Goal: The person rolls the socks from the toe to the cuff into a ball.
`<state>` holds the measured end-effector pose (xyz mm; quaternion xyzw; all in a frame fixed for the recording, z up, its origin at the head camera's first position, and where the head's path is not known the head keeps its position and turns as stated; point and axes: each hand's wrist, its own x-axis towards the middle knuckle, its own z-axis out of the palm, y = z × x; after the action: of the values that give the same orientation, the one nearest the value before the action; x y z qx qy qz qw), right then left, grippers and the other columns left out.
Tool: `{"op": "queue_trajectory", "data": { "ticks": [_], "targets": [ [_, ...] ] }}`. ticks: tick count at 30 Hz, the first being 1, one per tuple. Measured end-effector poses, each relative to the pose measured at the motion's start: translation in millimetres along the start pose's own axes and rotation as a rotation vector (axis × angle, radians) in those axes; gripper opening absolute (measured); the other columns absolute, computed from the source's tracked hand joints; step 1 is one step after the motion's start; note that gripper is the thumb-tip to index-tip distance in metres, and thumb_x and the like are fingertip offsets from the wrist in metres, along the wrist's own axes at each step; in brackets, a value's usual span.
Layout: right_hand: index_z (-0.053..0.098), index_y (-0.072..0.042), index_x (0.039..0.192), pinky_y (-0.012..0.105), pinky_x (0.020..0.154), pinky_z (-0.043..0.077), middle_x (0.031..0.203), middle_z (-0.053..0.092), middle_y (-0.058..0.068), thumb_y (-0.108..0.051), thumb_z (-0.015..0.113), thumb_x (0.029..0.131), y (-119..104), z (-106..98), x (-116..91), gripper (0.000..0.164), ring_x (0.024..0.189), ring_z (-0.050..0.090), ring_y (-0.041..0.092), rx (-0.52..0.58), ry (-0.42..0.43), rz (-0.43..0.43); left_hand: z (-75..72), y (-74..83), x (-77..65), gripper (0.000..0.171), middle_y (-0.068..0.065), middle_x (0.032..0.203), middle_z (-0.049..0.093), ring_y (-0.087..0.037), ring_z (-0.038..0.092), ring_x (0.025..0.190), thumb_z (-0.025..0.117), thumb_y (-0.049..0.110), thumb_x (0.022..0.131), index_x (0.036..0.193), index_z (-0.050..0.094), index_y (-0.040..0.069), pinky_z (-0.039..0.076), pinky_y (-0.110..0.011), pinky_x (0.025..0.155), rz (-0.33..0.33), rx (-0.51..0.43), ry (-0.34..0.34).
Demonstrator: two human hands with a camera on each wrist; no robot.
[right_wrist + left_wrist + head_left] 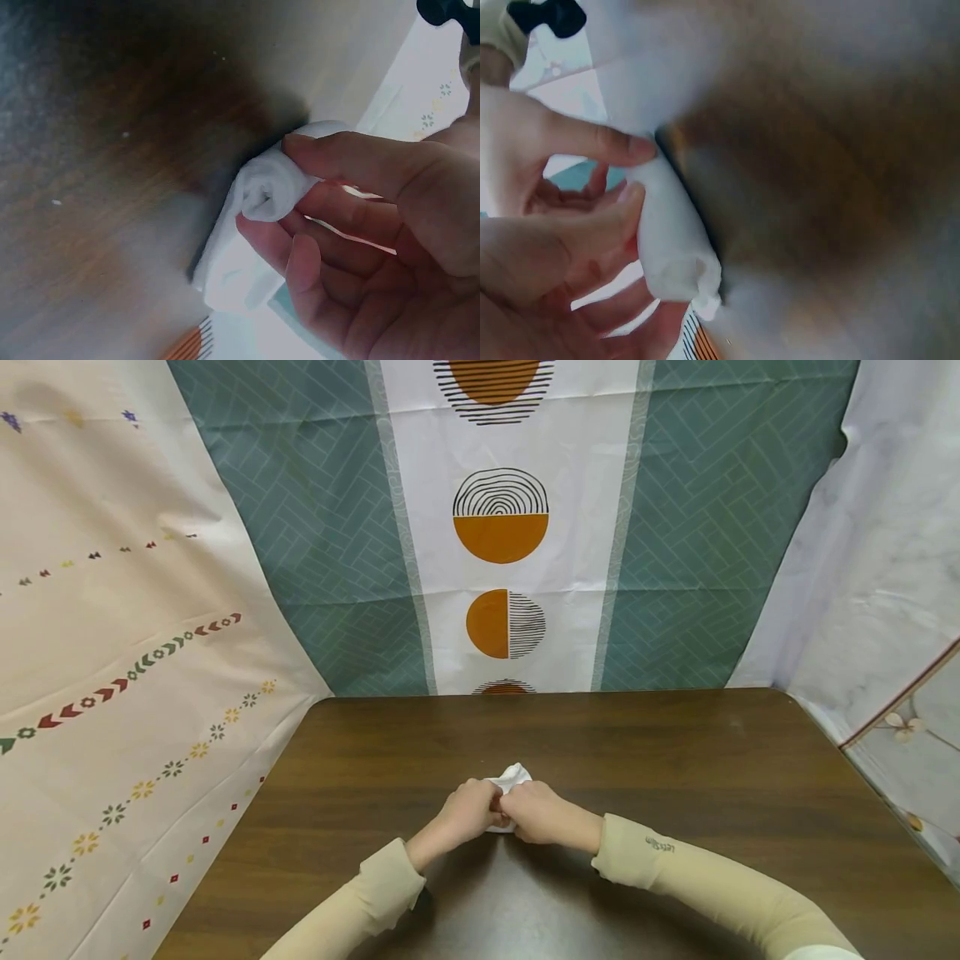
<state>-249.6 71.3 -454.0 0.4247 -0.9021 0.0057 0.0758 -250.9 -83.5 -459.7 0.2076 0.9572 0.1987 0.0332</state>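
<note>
Near the middle of the table, a small white cloth [514, 775] lies between the two hands, partly rolled up. My left hand [468, 808] grips the roll from the left, and my right hand [546, 814] grips it from the right. In the left wrist view, thumbs and fingers of both hands pinch the rolled cloth [673, 232], and a crumpled bit sticks out at its lower end. The right wrist view shows the spiral end of the cloth roll [271, 187] between thumb and fingers of the right hand [375, 217]. A flatter part extends beyond the roll.
The dark brown wooden table [645, 735] stretches out around the hands. Behind it hangs a green and white curtain [330, 543] with orange circles. A cream patterned cloth [135, 710] borders the left side, a white marbled sheet [892, 577] the right.
</note>
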Motion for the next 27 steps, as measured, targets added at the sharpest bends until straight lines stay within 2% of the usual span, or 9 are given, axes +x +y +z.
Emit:
{"op": "queue_trajectory", "data": {
  "ticks": [5,10,14,18,21,27],
  "targets": [
    [0.049,-0.017,0.058,0.028,0.046,0.038,0.056,0.050,-0.006,-0.010,0.078,0.063,9,-1,7,0.030,0.052,0.038,0.008,0.085,-0.073,0.010,1.9,5.3,-4.7,0.024,0.007,0.055,0.058,-0.007,0.047,0.053,0.082,0.017,0.071,0.055,0.064,0.016,0.041,-0.026,0.047,0.016,0.087,0.112],
    [0.062,-0.015,0.063,0.025,0.050,0.037,0.060,0.058,-0.007,-0.011,0.079,0.067,21,-4,15,0.018,0.054,0.042,0.006,0.268,-0.187,0.066,4.8,7.2,-8.0,0.016,0.006,0.057,0.065,-0.004,0.048,0.051,0.082,0.016,0.072,0.061,0.071,0.013,0.040,-0.021,0.046,0.051,0.088,0.162],
    [0.068,-0.015,0.073,0.025,0.055,0.042,0.070,0.064,-0.008,-0.014,0.081,0.068,25,-3,18,0.014,0.059,0.051,0.007,0.333,-0.256,0.115,9.8,8.2,-14.3,0.019,0.004,0.054,0.061,-0.008,0.052,0.049,0.081,0.008,0.069,0.060,0.065,0.011,0.041,-0.023,0.044,0.147,0.171,0.250],
    [0.068,-0.013,0.073,0.026,0.056,0.044,0.071,0.065,-0.006,-0.013,0.082,0.068,26,-3,22,0.014,0.061,0.053,0.009,0.365,-0.289,0.150,15.3,10.4,-20.8,0.021,0.000,0.056,0.059,-0.016,0.058,0.050,0.074,-0.001,0.064,0.060,0.058,0.012,0.044,-0.028,0.043,0.273,0.374,0.337],
    [0.069,-0.013,0.071,0.025,0.054,0.042,0.068,0.063,-0.006,-0.011,0.081,0.070,24,-4,24,0.013,0.059,0.050,0.008,0.380,-0.306,0.177,15.4,16.6,-23.8,0.019,-0.002,0.058,0.061,-0.018,0.060,0.052,0.071,-0.003,0.063,0.063,0.060,0.012,0.046,-0.028,0.043,0.293,0.482,0.352],
    [0.064,-0.012,0.066,0.024,0.049,0.038,0.061,0.057,-0.003,-0.004,0.078,0.069,19,-5,24,0.016,0.054,0.043,0.009,0.343,-0.280,0.185,11.8,26.9,-22.8,0.020,0.000,0.059,0.062,-0.014,0.059,0.053,0.074,-0.002,0.068,0.063,0.062,0.013,0.047,-0.027,0.044,0.236,0.531,0.308]
  ]
}}
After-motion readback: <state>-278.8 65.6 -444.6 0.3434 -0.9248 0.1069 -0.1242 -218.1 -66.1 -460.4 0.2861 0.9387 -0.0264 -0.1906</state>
